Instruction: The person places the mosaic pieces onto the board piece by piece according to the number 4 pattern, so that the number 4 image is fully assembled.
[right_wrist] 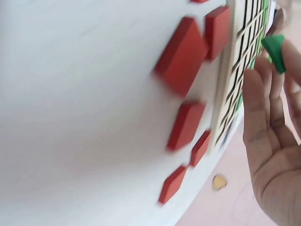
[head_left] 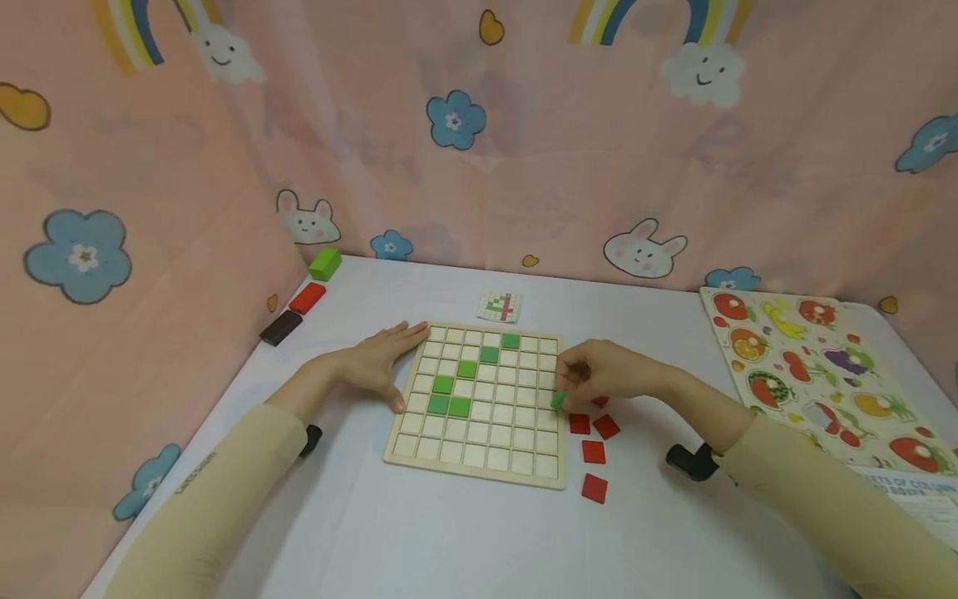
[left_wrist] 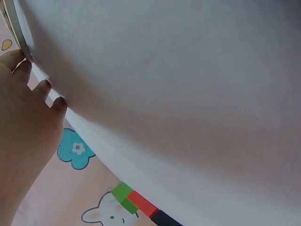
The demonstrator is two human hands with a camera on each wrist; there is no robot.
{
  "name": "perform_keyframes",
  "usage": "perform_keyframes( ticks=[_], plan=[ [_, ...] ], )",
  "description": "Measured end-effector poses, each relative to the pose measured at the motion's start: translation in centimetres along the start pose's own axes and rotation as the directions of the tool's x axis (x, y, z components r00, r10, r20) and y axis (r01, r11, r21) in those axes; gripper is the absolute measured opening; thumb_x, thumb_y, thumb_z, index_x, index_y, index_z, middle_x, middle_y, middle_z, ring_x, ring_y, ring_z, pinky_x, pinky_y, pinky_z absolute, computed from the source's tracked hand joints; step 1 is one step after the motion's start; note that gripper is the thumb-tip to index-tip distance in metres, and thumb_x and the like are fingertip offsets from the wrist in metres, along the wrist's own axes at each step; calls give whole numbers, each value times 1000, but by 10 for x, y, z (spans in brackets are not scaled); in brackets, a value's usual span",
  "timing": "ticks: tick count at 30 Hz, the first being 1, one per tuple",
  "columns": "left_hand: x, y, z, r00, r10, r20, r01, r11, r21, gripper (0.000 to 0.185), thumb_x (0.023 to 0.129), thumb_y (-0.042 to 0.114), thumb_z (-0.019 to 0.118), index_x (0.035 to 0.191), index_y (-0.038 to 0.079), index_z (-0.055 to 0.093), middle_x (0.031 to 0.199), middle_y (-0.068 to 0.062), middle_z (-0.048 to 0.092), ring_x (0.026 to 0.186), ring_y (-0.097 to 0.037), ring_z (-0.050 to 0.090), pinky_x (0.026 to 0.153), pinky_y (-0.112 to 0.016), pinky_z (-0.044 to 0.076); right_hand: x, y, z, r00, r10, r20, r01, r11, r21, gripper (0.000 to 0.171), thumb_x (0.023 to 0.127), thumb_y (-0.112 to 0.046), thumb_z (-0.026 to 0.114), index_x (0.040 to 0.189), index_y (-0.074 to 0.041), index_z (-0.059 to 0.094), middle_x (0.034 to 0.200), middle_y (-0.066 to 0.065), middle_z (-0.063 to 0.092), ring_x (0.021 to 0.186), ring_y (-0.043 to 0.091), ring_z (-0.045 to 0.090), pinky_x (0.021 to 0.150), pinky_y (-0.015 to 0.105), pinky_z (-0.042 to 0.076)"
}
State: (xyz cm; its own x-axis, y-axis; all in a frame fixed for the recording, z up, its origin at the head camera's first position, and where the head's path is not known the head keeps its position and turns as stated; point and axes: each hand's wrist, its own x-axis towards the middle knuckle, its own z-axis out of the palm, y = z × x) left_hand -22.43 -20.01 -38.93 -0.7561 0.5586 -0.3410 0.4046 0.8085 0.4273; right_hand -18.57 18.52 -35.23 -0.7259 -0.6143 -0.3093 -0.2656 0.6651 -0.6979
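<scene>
A wooden grid board lies mid-table with several green tiles set in a diagonal run. My left hand rests flat on the table, fingers straight against the board's left edge. My right hand pinches a green tile at the board's right edge; the right wrist view shows that green tile at my fingertips beside the board. Several red tiles lie loose on the table just right of the board, seen close as red tiles in the right wrist view.
A small pattern card lies behind the board. Green, red and dark blocks line the far left table edge, also blocks in the left wrist view. A fruit puzzle board sits at the right. Pink patterned cloth walls surround the table.
</scene>
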Motion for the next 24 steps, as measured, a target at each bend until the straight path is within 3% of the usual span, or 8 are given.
perform_keyframes(
  ticks=[8, 16, 24],
  plan=[
    [0, 2, -2, 1000, 5, 4, -5, 1000, 0, 132, 60, 45, 90, 160, 16, 10, 170, 0, 1, 157, -36, -2, 125, -62, 7, 37, -39, 28, 976, -61, -210, 52, 997, -49, 7, 83, -16, 78, 86, -14, 73, 74, -1, 65, 71, 11, 54, 65, 23, 46],
    [-1, 1, -3, 1000, 10, -2, -10, 1000, -16, 132, 60, 44, 91, 160, 15, 11, 170, -2, 3, 157, -37, -1, 125, -63, 7, 56, -60, 60, 975, -86, -207, 71, 995, -75, 5, 84, -9, 76, 87, -12, 77, 81, -2, 74, 76, 7, 61, 68, 20, 51],
    [0, 1, -2, 1000, 9, 2, -9, 1000, -22, 132, 60, 45, 91, 160, 16, 10, 170, 0, 2, 157, -35, -2, 125, -62, 5, 60, -64, 68, 971, -111, -213, 76, 984, -164, 9, 83, -11, 78, 77, -16, 74, 77, -7, 71, 76, 8, 58, 71, 23, 50]
  ],
)
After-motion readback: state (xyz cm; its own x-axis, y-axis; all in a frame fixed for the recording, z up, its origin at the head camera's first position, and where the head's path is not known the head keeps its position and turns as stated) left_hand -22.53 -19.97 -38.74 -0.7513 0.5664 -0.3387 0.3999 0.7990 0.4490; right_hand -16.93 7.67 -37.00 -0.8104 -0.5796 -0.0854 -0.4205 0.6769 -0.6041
